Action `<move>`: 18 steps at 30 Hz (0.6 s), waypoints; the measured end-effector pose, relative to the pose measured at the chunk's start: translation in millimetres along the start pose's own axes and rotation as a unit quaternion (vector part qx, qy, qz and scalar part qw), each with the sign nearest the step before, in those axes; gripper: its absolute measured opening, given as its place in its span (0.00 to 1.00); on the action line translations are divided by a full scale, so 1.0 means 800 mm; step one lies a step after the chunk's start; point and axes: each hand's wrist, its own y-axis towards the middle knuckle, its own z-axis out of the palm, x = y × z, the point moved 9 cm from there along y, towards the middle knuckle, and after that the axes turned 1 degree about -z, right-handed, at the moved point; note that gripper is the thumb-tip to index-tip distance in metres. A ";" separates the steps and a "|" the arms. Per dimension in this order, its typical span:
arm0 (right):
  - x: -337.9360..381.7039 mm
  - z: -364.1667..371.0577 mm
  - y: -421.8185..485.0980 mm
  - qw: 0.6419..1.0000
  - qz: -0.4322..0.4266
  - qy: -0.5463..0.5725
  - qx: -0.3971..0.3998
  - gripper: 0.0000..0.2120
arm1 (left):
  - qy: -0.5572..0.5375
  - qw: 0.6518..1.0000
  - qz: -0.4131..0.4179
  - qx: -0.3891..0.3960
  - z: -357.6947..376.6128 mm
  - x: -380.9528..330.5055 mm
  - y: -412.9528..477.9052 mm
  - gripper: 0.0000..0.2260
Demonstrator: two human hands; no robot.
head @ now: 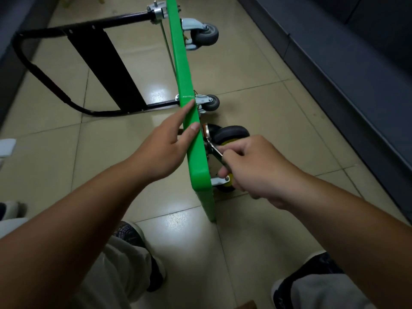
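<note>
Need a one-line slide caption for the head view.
Left hand steadies the green cart deck, tipped on edge, while right hand holds a metal tool at a black caster.

We see only the metal tip of the tool [213, 147]. The rest is hidden inside the right hand [254, 170], so we cannot tell what kind it is. This hand also covers most of the yellow-hubbed wheel [227, 186]. The white object [6, 148] is cut off by the picture's left edge.
</note>
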 end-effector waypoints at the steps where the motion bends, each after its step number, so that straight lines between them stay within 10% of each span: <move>1: -0.001 0.003 0.001 1.000 0.002 0.015 0.003 0.12 | 0.011 1.000 0.011 -0.009 0.001 0.000 0.001 0.26; 18: -0.022 0.045 -0.008 0.996 -0.079 0.040 0.028 0.14 | 0.126 0.991 0.032 -0.043 0.005 -0.003 0.006 0.24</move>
